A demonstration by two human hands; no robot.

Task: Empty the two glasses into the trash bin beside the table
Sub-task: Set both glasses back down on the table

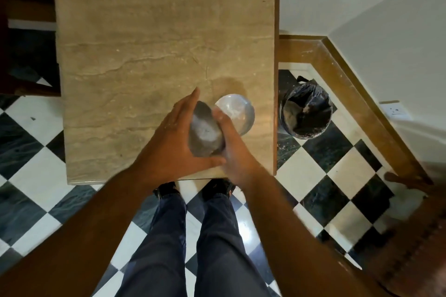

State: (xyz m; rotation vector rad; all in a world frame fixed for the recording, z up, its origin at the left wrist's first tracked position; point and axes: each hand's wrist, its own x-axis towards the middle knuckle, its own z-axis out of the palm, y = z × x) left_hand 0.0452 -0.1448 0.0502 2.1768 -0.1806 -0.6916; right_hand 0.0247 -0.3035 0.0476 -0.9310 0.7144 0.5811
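Two clear glasses are at the near right of the stone-topped table [144,43]. The nearer glass [205,134] looks grey and blurred, with something pale inside, and is clasped between both hands. My left hand [172,140] presses its left side, fingers straight, thumb under its near end. My right hand [233,149] wraps its right side. The second glass [237,109] stands upright on the table just beyond, touching or nearly touching my right fingers. The trash bin [305,113], lined with a black bag, stands on the floor right of the table.
The table's right edge [276,103] lies between the glasses and the bin. A wooden skirting [350,89] and white wall run behind the bin. The floor [337,164] is black-and-white checkered. My legs and shoes stand at the table's near edge. Dark furniture is at the far left.
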